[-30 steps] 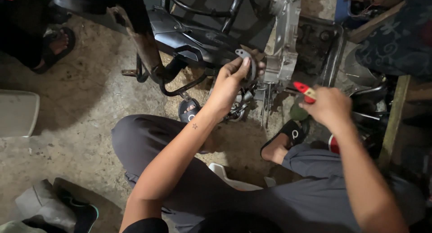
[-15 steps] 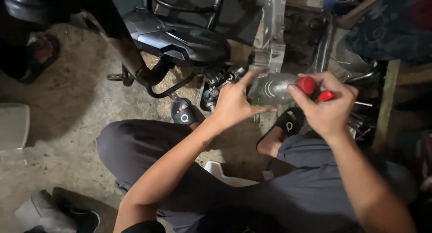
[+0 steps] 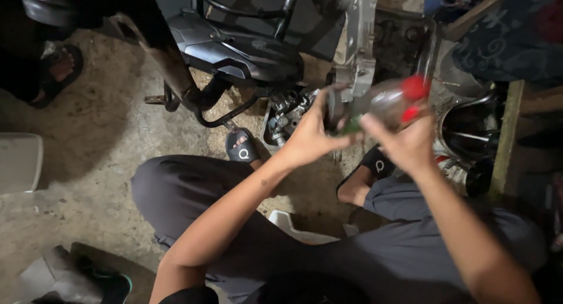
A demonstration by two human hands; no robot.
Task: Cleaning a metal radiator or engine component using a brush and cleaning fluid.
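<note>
Rounded metal part [image 3: 375, 104], red-handled tool [image 3: 414, 88]

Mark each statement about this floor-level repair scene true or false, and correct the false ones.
1. The right hand holds a tool with red handles. True.
2. The left hand rests flat on the concrete floor. False: it is raised at a round metal part near the scooter's engine.
3. The person wears black sandals. True.
4. The person stands upright over the scooter. False: the person sits low on a white stool, knees bent.
5. Another person's sandalled foot shows at the upper left. True.
6. Both hands are tucked behind the person's back. False: both are out in front, close together.
</note>
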